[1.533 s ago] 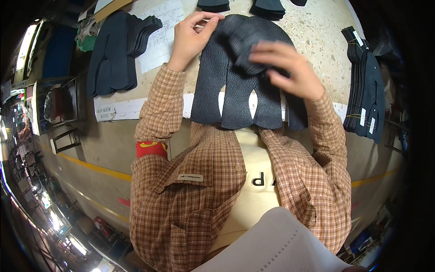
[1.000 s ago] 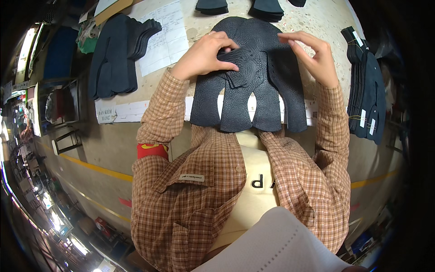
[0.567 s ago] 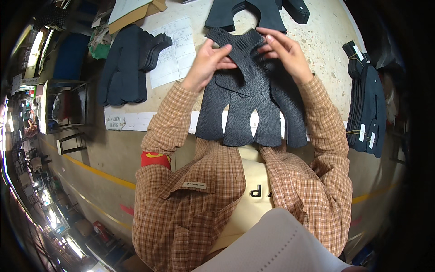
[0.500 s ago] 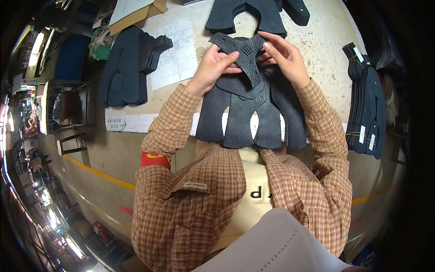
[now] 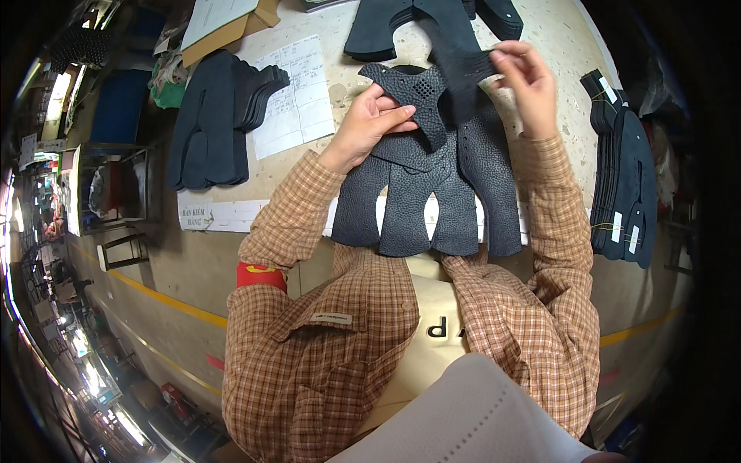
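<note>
My left hand [image 5: 363,127] pinches a small black leather piece [image 5: 423,96] between thumb and fingers. Its surface is grained, with a patch of punched holes near the top. To the right, my right hand [image 5: 531,86] grips the edge of a second black leather piece [image 5: 465,83], smeared by motion. Below both hands lie larger black grained leather pieces [image 5: 407,216], with long rounded flaps reaching over the table's near edge. The held pieces partly hide their upper ends.
Stacks of black cut pieces lie at the left [image 5: 207,131], the far side [image 5: 372,35] and the right edge [image 5: 624,177], the last tied with tags. A written sheet [image 5: 297,108] and a cardboard box [image 5: 231,31] rest on the speckled table [image 5: 340,85].
My right hand has moved right and a little away, drawing a second leather piece apart from the one in my left hand. The left hand has stayed nearly in place.
</note>
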The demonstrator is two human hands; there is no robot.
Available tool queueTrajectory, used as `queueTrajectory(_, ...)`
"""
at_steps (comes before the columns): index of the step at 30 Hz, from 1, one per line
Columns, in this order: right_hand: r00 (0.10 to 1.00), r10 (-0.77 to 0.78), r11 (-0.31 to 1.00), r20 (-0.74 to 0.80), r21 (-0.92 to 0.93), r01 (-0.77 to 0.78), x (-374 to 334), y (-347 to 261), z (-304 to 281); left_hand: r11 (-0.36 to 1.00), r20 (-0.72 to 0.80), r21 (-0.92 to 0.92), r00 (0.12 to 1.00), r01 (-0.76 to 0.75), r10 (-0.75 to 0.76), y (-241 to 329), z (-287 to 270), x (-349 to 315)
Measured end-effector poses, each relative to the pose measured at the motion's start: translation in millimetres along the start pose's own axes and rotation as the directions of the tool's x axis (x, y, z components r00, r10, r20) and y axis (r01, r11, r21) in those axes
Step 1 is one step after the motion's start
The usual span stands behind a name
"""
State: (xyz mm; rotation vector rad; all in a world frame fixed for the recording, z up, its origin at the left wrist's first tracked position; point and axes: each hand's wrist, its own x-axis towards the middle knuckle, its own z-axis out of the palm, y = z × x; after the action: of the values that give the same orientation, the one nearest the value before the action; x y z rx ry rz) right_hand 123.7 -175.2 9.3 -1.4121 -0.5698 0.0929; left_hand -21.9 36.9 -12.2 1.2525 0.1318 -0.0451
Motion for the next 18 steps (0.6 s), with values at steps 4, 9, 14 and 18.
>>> queueTrajectory(4,0.997,-0.023,0.997,-0.067,0.071,0.028,14,-4,-25,0.999,0.020,-0.014,0.999,0.033,-0.033,-2,-3,0)
queueTrajectory(9,0.968,0.099,0.967,0.229,0.205,-0.148,-4,4,-3,0.998,0.110,-0.003,0.992,0.063,-0.063,-4,-1,0)
queueTrajectory(14,0.946,0.190,0.975,0.261,0.061,-0.213,-15,16,24,0.998,0.131,0.005,0.989,0.070,-0.070,-1,0,-1)
queueTrajectory(18,0.946,0.194,0.977,0.261,0.037,-0.210,-17,19,27,0.998,0.116,0.003,0.991,0.068,-0.068,-1,1,-1)
